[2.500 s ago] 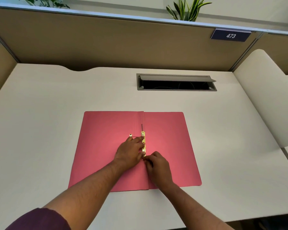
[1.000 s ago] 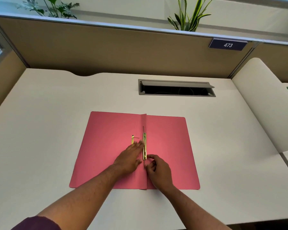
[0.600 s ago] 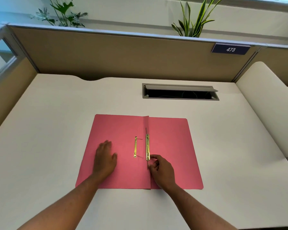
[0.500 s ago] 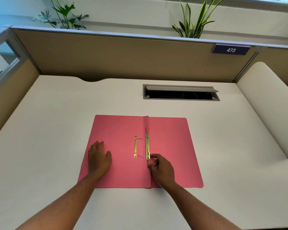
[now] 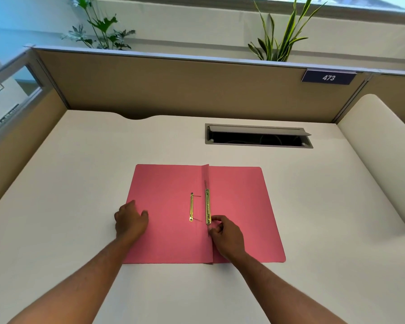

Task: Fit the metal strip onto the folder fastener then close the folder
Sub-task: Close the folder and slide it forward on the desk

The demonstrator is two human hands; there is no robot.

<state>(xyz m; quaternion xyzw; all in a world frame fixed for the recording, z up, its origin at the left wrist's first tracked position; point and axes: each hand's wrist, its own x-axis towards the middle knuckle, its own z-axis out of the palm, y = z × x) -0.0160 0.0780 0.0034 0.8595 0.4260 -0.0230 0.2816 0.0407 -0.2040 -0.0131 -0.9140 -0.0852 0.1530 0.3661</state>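
Observation:
A pink folder [image 5: 239, 206] lies open and flat on the desk. A long gold metal strip [image 5: 207, 206] runs along its centre fold, with a thin prong sticking out past its far end. A shorter gold bar [image 5: 191, 207] with a hole at each end lies on the left cover. My right hand [image 5: 227, 235] sits just right of the fold, thumb and forefinger pinched at the strip's near end. My left hand [image 5: 130, 222] is at the left cover's outer edge, fingers curled over it and thumb on top.
A grey cable slot [image 5: 258, 136] with its lid up is set into the white desk [image 5: 80, 183] behind the folder. Tan partition walls [image 5: 173, 90] stand at the back and left. A white rounded panel [image 5: 384, 160] rises on the right.
My left hand has left the strip and slid left across the cover to its outer edge, uncovering the shorter gold bar. My right hand has stayed at the strip's near end.

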